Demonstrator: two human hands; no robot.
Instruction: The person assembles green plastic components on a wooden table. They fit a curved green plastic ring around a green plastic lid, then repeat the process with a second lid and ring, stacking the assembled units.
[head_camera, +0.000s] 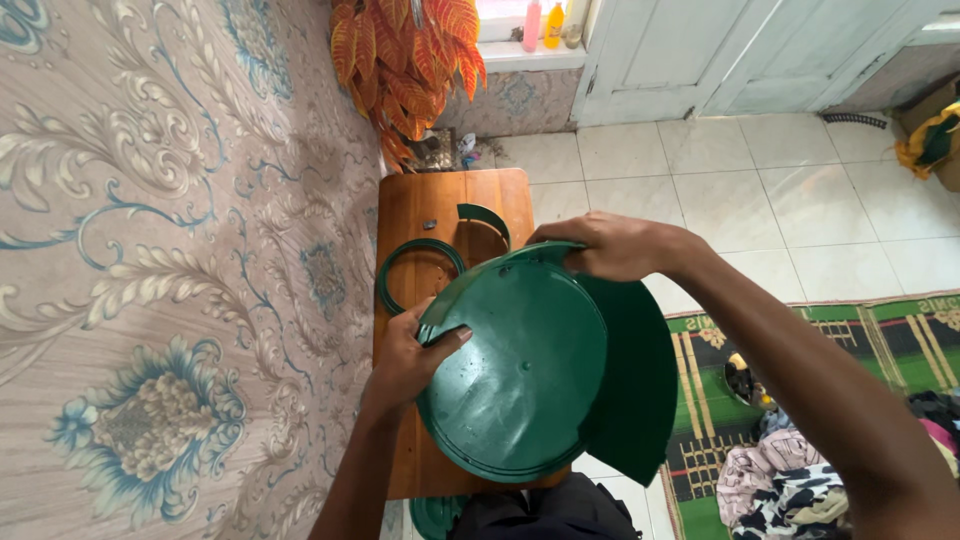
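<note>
I've got the round green plastic disc (520, 370) tilted above the wooden bench (420, 215), left hand (405, 360) clamping its near rim, right hand (610, 245) gripping the top edge to steady it, green ring (392, 270) lying behind.

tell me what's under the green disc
Under the green disc, held by both hands, lies the wooden table, with a green sheet behind it. The tabletop directly beneath is hidden.
</note>
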